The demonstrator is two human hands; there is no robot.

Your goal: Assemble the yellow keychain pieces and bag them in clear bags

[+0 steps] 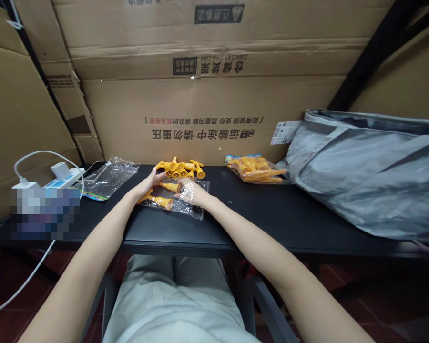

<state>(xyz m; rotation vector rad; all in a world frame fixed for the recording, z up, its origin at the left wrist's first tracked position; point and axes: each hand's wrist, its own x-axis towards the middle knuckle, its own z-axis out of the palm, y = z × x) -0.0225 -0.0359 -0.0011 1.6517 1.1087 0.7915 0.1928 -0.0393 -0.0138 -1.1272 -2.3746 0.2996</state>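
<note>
On the black table, a clear plastic bag (pixel 188 208) lies flat with two yellow trumpet-shaped plastic pieces in or on it, a nearer piece (pixel 160 202) and a farther piece (pixel 170 187). My left hand (pixel 150 184) rests at the bag's left side, fingers stretched apart beside the pieces. Shiny plastic covers part of my right hand (pixel 193 192), whose thumb and fingers close around the wide end of the farther piece. Just behind both hands sits a pile of similar yellow pieces (pixel 180 166); its front is partly hidden.
A filled bag of yellow pieces (pixel 255 169) lies right of the pile, beside a large grey fabric bag (pixel 364 176). At left are an empty clear package (pixel 119 174) and a power strip (pixel 66 178) with a white cable. Cardboard (pixel 207 100) stands along the back.
</note>
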